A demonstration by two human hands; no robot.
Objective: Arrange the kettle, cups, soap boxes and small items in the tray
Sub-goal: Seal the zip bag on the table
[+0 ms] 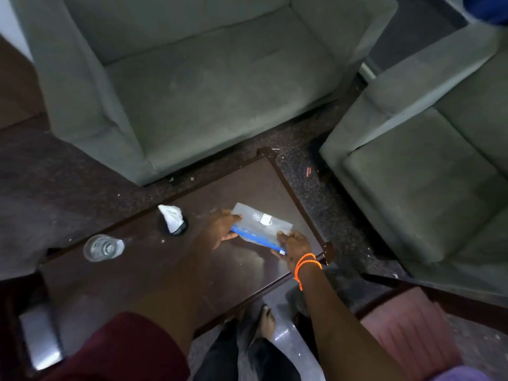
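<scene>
A flat clear plastic packet [261, 225] with a blue strip along its near edge lies just above the dark wooden table [165, 270], held at both ends. My left hand [224, 229] grips its left end and my right hand [295, 246], with orange wrist bands, grips its right end. A clear drinking glass [103, 247] stands on the table's left part. Beside it a dark round cup or coaster [172, 225] carries a crumpled white tissue [171, 215]. No kettle, soap box or tray is in view.
A grey sofa [192, 78] stands beyond the table and a second grey armchair [426, 160] at the right. Dark speckled floor [316, 174] lies between them. A pink cushion [406, 334] is at the lower right, my bare foot [268, 323] below the table edge.
</scene>
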